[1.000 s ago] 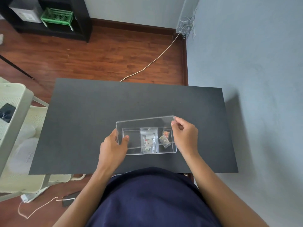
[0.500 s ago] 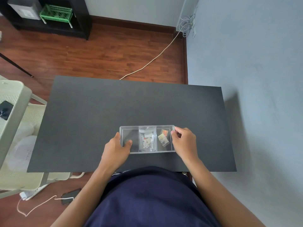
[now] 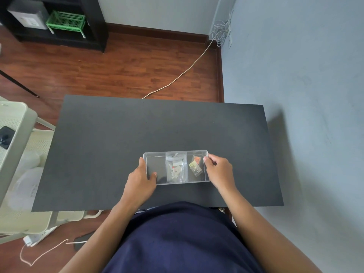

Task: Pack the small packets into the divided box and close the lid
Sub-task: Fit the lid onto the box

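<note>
Box: clear divided box (image 3: pixel 175 168), lid down, near desk (image 3: pixel 110 146) front edge.
Left hand (image 3: pixel 141 181): grips box's left end.
Right hand (image 3: pixel 219 172): pinches right end.
Packets (image 3: pixel 195 166): middle, right compartments.

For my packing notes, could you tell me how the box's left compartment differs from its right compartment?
The left compartment looks empty, only the dark table showing through; the right compartment holds a packet with orange and yellowish contents. The left hand has its thumb over the left compartment; the right hand grips beside the right one. Both are clear.
</note>
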